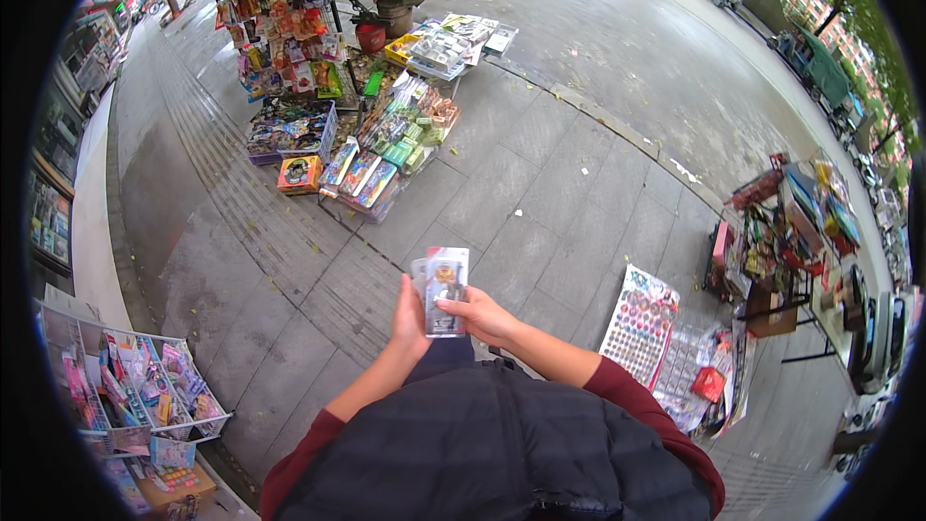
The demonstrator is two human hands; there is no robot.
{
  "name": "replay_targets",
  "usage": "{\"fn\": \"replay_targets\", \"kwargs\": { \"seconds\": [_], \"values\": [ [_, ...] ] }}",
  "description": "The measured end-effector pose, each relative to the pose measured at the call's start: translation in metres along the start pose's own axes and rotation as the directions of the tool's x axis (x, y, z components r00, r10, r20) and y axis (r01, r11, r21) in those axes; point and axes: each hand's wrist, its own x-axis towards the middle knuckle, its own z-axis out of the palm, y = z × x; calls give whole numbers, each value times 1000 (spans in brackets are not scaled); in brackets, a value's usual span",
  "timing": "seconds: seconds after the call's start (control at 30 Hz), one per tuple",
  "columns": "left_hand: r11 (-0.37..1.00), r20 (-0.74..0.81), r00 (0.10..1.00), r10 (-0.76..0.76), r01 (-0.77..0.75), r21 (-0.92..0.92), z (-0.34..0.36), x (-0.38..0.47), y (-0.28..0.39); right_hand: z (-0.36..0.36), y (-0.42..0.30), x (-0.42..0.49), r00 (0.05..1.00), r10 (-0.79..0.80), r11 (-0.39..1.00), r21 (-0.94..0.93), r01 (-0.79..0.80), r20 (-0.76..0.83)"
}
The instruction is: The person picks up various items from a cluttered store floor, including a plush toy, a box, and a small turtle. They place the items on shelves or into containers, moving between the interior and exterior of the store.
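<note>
In front of my body, several clear plastic blister packs are held upright between both hands. My left hand supports them from the left side, its fingers partly behind the packs. My right hand grips the front pack from the right, with the thumb lying on its face. That front pack has a printed card and a dark item inside. A paler pack shows behind it at the left.
Ahead lie boxed goods beside an orange box and a hanging rack of packets. Wire baskets stand at the lower left. A sheet of round badges lies at the right, near a loaded stand.
</note>
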Motion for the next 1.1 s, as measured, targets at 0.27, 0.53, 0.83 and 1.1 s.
{"fn": "replay_targets", "kwargs": {
  "seconds": [0.27, 0.53, 0.83, 1.1],
  "values": [
    [975, -239, 960, -147, 182, 131, 37, 233, 28, -118, -174, 125, 978, 79, 887, -433, -158, -195],
    [722, 77, 814, -576, 462, 516, 150, 494, 2, -256, -350, 155, 926, -58, 998, -18, 55, -374],
    [808, -166, 846, -507, 534, 249, 154, 745, 14, -446, -561, 266, 825, -135, 982, 35, 184, -550],
    [987, -680, 727, 93, -155, -31, 50, 814, 101, -541, -732, 513, 931, 43, 999, 43, -29, -362]
  ]
}}
